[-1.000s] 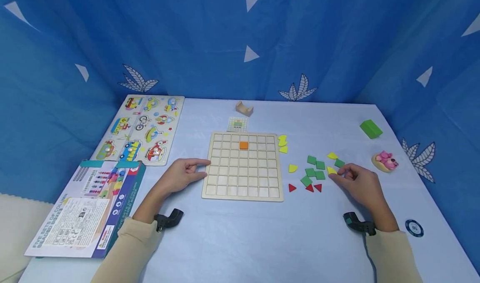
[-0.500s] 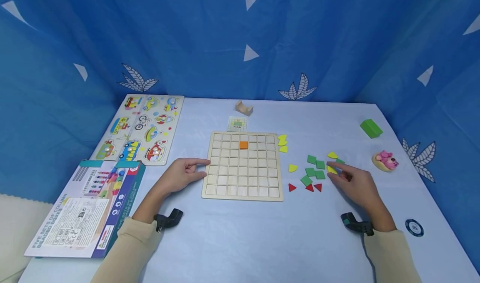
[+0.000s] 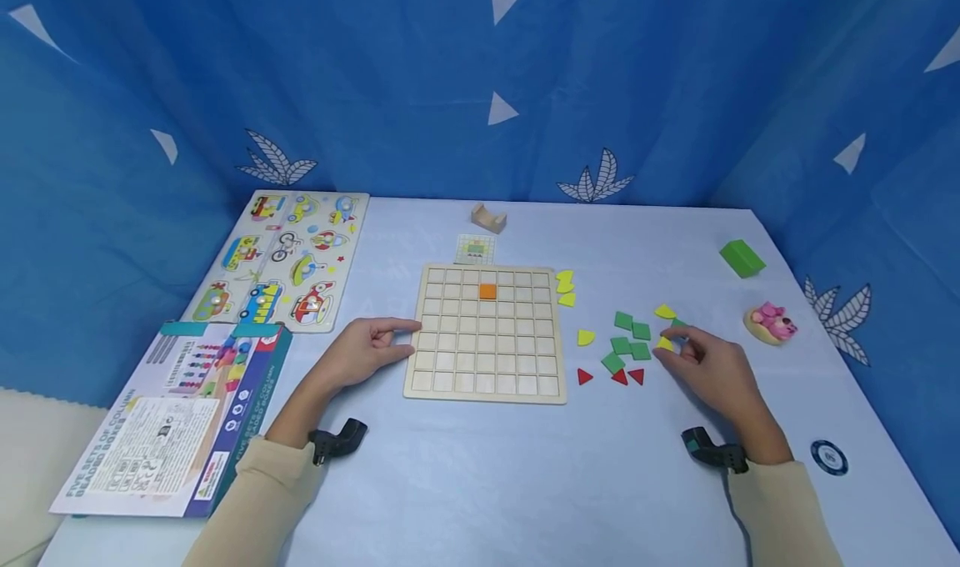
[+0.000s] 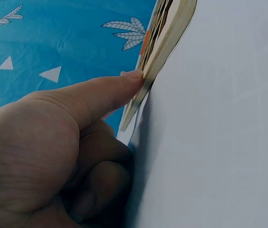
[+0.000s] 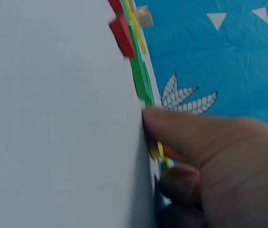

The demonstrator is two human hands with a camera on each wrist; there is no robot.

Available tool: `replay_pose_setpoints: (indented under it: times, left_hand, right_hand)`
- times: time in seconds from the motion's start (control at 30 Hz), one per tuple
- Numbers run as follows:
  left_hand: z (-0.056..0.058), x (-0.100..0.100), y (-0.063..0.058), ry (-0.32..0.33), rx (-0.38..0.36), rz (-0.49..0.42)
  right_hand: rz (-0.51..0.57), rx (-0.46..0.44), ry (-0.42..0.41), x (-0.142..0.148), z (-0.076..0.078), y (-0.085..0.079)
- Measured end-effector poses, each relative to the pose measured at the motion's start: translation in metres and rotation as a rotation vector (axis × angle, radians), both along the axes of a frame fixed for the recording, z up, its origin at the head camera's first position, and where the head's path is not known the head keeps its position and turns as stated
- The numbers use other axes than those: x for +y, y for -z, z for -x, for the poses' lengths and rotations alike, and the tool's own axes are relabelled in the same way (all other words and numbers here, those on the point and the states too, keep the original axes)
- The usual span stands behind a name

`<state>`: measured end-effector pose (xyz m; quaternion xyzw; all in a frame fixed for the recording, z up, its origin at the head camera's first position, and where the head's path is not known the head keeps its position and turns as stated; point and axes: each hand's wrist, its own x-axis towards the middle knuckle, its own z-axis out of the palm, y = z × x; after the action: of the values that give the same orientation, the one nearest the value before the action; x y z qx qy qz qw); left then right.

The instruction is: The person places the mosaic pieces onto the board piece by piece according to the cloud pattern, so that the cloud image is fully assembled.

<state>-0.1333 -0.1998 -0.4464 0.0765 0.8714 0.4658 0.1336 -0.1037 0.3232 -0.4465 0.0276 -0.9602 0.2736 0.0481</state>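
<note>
A yellow piece (image 3: 663, 343), lying on the counter (image 3: 480, 484) among green squares (image 3: 630, 338), is pinched in the right hand (image 3: 712, 371) grip, best lifted cleanly, while the grid board (image 3: 487, 333) is steadied by the straight-fingered left hand (image 3: 367, 352).

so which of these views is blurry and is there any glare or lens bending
Head view: sharp, evenly lit, no glare, table edges bowed by the wide lens. Right wrist view: right hand and red piece soft, close up. Left wrist view: left hand dim, in shadow.
</note>
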Motion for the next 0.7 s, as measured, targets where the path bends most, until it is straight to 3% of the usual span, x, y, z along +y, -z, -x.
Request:
replay_pose_setpoints:
  times: [0.23,0.47,0.7]
  left_hand:
    - [0.000,0.000,0.000,0.006,0.014,0.006]
    - [0.000,-0.001,0.000,0.004,0.013,0.005]
    - [0.000,0.000,0.001,0.002,0.008,-0.004]
  right_hand:
    - [0.031,-0.120,-0.069,0.010,-0.004,-0.013]
    - [0.016,-0.076,-0.105,0.014,-0.003,-0.012]
    - [-0.004,-0.046,-0.081,0.013,-0.002,-0.007]
